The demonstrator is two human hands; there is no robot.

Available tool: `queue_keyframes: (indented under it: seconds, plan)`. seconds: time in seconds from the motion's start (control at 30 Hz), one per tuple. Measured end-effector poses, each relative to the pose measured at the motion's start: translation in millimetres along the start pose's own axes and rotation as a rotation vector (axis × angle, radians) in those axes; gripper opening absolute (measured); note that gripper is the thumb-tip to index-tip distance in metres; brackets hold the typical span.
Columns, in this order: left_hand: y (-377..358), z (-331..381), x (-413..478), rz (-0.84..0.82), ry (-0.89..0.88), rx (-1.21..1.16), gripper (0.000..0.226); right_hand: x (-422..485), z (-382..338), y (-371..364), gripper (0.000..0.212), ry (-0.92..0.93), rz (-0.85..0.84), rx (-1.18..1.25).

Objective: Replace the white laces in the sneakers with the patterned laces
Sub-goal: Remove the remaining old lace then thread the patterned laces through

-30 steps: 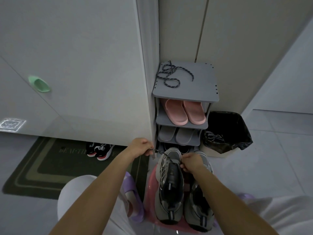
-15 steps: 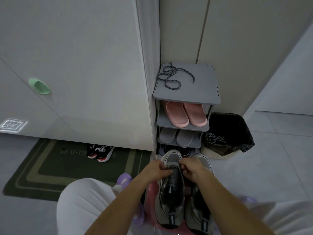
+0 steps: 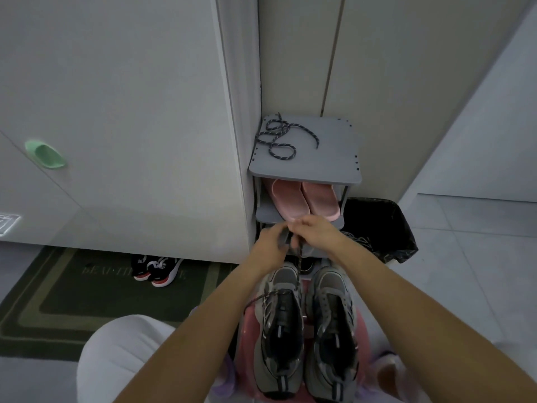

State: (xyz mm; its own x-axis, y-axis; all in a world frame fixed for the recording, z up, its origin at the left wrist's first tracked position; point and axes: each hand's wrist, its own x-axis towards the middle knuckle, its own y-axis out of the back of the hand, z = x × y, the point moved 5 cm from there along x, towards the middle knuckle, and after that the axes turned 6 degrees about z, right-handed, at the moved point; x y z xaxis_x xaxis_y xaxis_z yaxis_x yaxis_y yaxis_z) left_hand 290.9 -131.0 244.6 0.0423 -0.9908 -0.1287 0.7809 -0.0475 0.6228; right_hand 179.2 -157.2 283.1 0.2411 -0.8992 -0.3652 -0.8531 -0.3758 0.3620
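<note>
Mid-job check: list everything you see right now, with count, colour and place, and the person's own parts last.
sneakers: two, grey and black, side by side on the pink stool
pink stool: one, under the sneakers
patterned lace: one, dark, rising from the left sneaker to the hands
spare patterned lace: one, dark, loose on top of the rack
shoe rack: one, grey, in the corner
slippers: one pink pair, second shelf
bin bag: one, black, right of the rack
small shoes: one black, white and red pair, on the mat
mat: one, green, left floor
left hand: pinching the lace
right hand: pinching the lace
</note>
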Motion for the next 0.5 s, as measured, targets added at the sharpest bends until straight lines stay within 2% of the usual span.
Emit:
queue_keyframes:
  seconds: [0.1, 0.23, 0.3, 0.33, 0.37, 0.43, 0.5]
  plan:
    - [5.0, 21.5, 13.0, -0.015, -0.036, -0.038, 0.029, -4.2, -32.1, 12.5, 0.004, 0.098, 0.008, 0.019]
    - [13.3, 20.8, 20.7, 0.116, -0.031, -0.132, 0.012, -5.4, -48.4, 27.9, 0.027, 0.094, 0.03, 0.044]
    - [18.8, 21.0, 20.8, 0.166, -0.014, -0.209, 0.033, -6.0, -53.8, 31.2, 0.016, 0.102, 0.026, -0.047]
    - [22.6, 24.7, 21.7, 0.198, -0.059, -0.203, 0.043, -6.4, -56.2, 32.0, 0.014, 0.107, 0.02, -0.111]
    - [24.0, 28.6, 23.0, 0.202, -0.131, -0.165, 0.045, -6.0, -57.1, 32.6, 0.02, 0.123, 0.018, -0.174]
    - [24.3, 39.2, 20.8, 0.16, -0.251, -0.067, 0.025, -5.2, -57.6, 31.9, 0.026, 0.155, 0.022, -0.25]
    - [23.4, 40.6, 17.8, 0.116, -0.222, -0.048, 0.028, -4.2, -57.3, 32.5, 0.021, 0.192, 0.054, -0.275]
